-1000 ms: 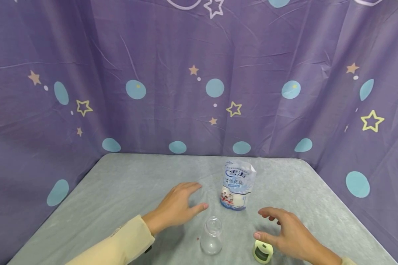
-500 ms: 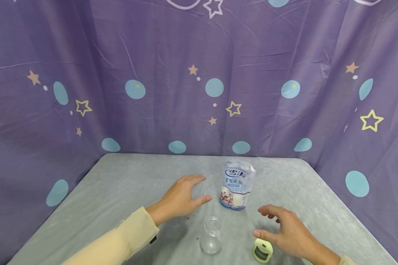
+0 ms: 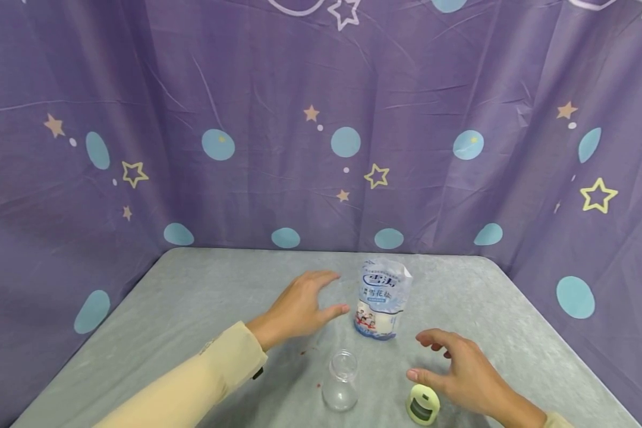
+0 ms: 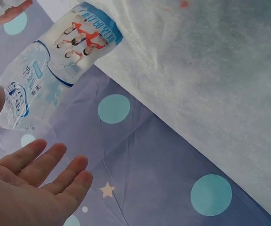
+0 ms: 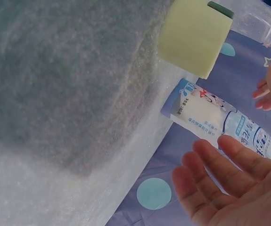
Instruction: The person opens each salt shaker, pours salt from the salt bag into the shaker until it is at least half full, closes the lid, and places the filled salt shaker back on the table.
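A blue-and-white pouch of salt [image 3: 381,300] stands upright on the grey table cover. My left hand [image 3: 299,306] reaches forward, thumb and fingers spread, a short gap left of the pouch; its palm faces the pouch [image 4: 55,66] in the left wrist view. In front of the pouch stands an uncapped clear jar [image 3: 340,386]. To the jar's right is a pale green cap [image 3: 422,405] with a dark green slot, a thick block in the right wrist view. Over and beside this cap hovers my right hand [image 3: 462,371], fingers gently bent, holding nothing.
The grey-covered table [image 3: 235,273] ends at a purple curtain [image 3: 278,148] with stars and blue dots, which also runs along both sides. Small reddish specks lie on the cover left of the jar.
My left hand has moved forward and to the right, closer to the pouch. The right hand has barely shifted. Pouch, jar and cap stay where they were.
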A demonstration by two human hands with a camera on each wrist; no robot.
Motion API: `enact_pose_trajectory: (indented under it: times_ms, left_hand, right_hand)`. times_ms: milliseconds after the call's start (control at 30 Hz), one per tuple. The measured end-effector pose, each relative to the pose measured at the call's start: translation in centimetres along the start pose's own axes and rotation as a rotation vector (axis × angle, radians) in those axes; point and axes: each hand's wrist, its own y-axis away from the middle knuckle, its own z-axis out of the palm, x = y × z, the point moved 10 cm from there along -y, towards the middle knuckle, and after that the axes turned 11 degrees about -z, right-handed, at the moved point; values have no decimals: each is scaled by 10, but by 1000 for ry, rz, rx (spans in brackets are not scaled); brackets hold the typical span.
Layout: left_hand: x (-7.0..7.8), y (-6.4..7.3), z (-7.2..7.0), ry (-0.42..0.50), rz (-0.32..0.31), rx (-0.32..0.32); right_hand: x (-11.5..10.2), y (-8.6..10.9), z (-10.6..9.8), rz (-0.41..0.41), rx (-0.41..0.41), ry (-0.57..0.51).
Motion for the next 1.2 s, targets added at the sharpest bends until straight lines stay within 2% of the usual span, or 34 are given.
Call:
enact_pose_trajectory:
  times_ms: [233,600,867,1200]
  left_hand:
    - [6,-10,-1,-2,26,18]
    - [12,-24,0,-7,-5,-20]
    - [28,-32,-4,-15,74,21]
    - [35,-40,-3,-27,81,5]
  right_hand:
    - [2,-1,2,18,-11,-8]
    - [0,-7,-3,-15,49,-2]
    - [0,-10,-1,-31,85,-10]
    - [6,-15,2,13,76,-36]
